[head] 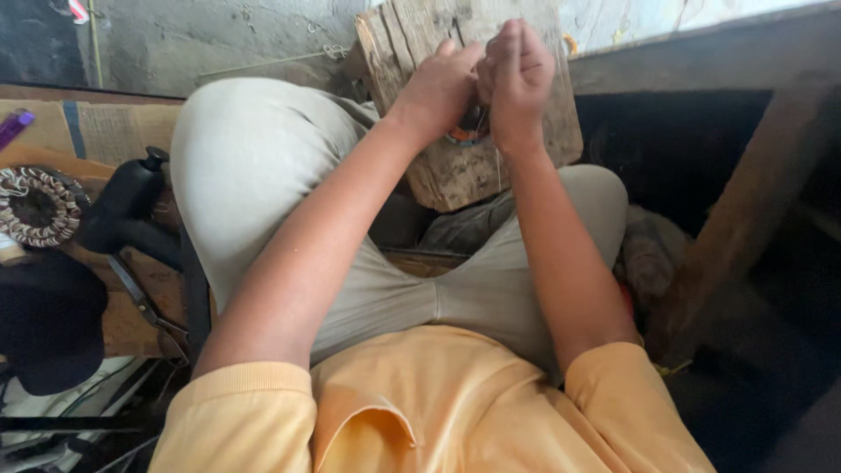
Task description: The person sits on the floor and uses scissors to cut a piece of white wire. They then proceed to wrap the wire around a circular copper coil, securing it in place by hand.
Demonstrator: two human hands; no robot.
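Observation:
I sit cross-legged in grey trousers and a yellow shirt. A rough wooden board (pixel 455 166) leans upright between my knees. Both hands are raised together against its face. My left hand (pixel 438 88) pinches something small at the board, and my right hand (pixel 519 79) is closed beside it, fingers curled. Between and below the hands a small round piece with an orange rim (pixel 466 133) shows against the board, mostly hidden by the hands. A thin strand (pixel 499 171) hangs down from it along the board.
At the left lie a round woven coil of brown and white (pixel 37 206), a black handled tool (pixel 123 210), a dark cap-like object (pixel 48 320), metal pliers or scissors (pixel 140 302) and cardboard (pixel 105 131). A dark wooden frame (pixel 745 193) stands at the right.

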